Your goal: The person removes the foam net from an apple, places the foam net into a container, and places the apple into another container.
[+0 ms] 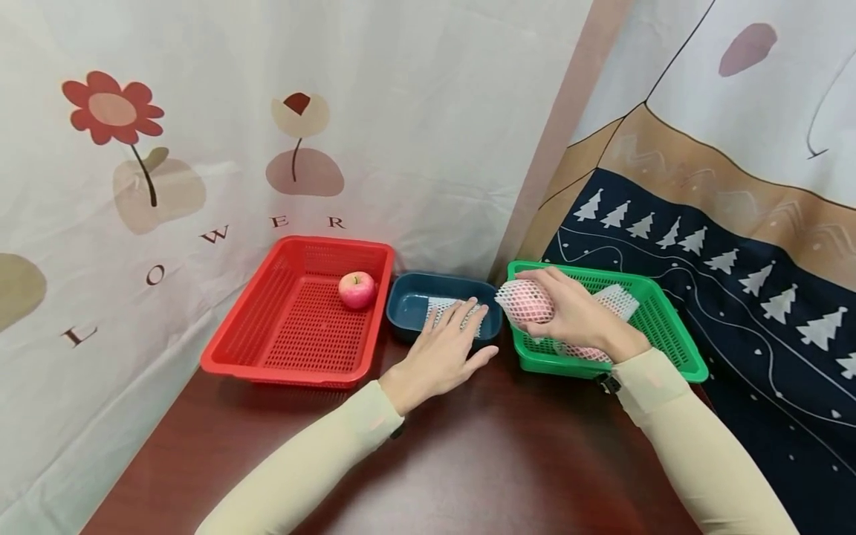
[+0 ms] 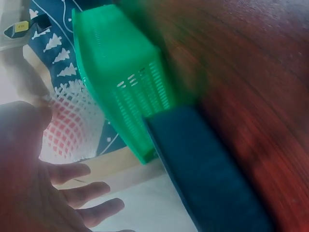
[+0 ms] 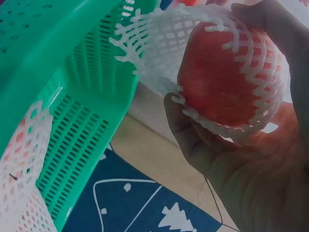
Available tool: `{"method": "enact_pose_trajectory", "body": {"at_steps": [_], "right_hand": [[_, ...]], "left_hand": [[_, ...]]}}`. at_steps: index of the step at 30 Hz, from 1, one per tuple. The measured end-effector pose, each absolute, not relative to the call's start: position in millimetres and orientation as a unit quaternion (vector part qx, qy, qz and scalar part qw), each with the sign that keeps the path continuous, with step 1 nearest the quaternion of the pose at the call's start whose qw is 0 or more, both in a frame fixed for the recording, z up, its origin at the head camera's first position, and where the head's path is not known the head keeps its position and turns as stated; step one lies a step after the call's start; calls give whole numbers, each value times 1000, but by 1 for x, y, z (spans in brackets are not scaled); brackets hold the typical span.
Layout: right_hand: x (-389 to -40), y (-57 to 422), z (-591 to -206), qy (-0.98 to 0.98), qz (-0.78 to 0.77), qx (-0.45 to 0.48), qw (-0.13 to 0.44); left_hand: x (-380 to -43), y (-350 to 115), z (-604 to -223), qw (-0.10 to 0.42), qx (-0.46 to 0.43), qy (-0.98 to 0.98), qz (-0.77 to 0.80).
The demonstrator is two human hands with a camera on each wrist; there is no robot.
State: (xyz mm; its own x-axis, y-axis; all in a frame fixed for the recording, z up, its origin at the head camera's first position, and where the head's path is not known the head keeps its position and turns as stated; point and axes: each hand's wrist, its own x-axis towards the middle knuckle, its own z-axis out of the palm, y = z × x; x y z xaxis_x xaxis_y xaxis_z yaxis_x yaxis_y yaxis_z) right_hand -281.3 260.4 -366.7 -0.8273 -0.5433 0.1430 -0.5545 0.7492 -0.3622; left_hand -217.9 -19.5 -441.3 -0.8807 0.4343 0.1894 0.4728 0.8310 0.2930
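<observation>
My right hand (image 1: 578,316) grips an apple (image 3: 217,77) in a white foam net (image 3: 154,46) at the left side of the green basket (image 1: 669,338). The net's loose end spreads open past the fruit in the right wrist view. Fingers spread and fairly straight, my left hand (image 1: 441,357) is over the dark blue dish (image 1: 409,293) and holds nothing. Another white foam net (image 1: 438,304) lies in that dish, partly hidden by the fingers. Netted apples (image 3: 17,150) lie in the green basket, partly covered by my right hand and wrist.
The red basket (image 1: 287,357) stands left of the dish, with one bare apple (image 1: 357,290) near its right wall. All three containers stand side by side on the dark red-brown table (image 1: 468,461), with printed curtains (image 1: 428,148) behind.
</observation>
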Motion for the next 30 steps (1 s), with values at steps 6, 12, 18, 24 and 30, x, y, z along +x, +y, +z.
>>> {"method": "enact_pose_trajectory", "body": {"at_steps": [6,12,18,24,30], "right_hand": [[-272,255,-370,-932,212,294,6],[-266,251,-374,-924,232,302,18],[-260,243,-377,-915,246,320,23],[-254,239,-381,-905,256,339,27],[-249,234,-383,-899,258,352,33]], "left_hand": [[-213,-30,-440,62,-237,-956,-163],[-208,-38,-434,70,-243,-952,-170],[-205,-50,-432,85,-241,-952,-168],[-203,-59,-432,93,-241,-950,-173],[-201,-64,-428,95,-246,-949,-175]]}}
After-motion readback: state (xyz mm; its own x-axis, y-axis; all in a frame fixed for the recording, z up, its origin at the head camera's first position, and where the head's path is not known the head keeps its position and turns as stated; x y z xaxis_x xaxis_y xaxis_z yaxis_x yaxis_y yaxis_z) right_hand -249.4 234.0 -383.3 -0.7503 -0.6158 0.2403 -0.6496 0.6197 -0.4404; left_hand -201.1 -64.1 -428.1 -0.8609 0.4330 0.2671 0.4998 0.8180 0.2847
